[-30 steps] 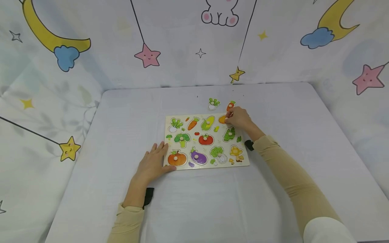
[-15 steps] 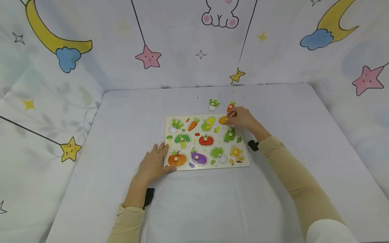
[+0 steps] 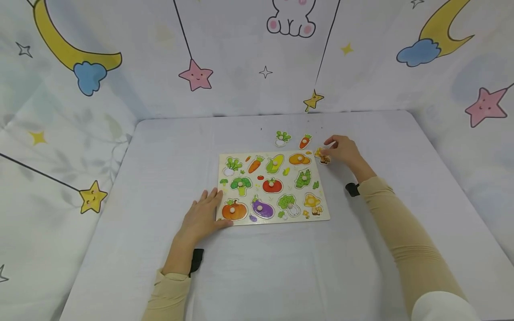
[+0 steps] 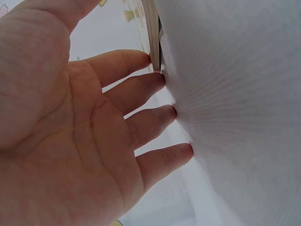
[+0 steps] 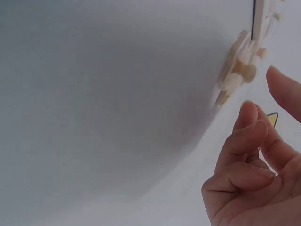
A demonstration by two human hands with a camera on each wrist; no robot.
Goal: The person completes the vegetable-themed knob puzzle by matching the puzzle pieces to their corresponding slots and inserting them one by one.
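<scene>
A wooden knob puzzle board (image 3: 257, 196) with vegetable pictures lies on the table. My left hand (image 3: 201, 218) rests at its left edge, thumb at the near corner. In the left wrist view my left hand (image 4: 89, 113) has spread fingers, the tips touching board and cloth. My right hand (image 3: 345, 149) is at the mushroom piece (image 3: 321, 156), beside the board's far right corner. The right wrist view shows thumb and index apart, the other fingers curled, and a gap to the mushroom piece's knob (image 5: 247, 71). The potato piece (image 3: 299, 159) lies in the board.
Beyond the board lie a turnip piece (image 3: 283, 138) and a carrot piece (image 3: 305, 141). Knobbed tomato (image 3: 273, 186), eggplant (image 3: 263, 208) and several other pieces sit in the board. A patterned cloth (image 3: 241, 53) rises behind the table.
My right hand has let go of the potato piece's knob and moved right to the mushroom piece, which now shows beside the board. The left hand has stayed in place.
</scene>
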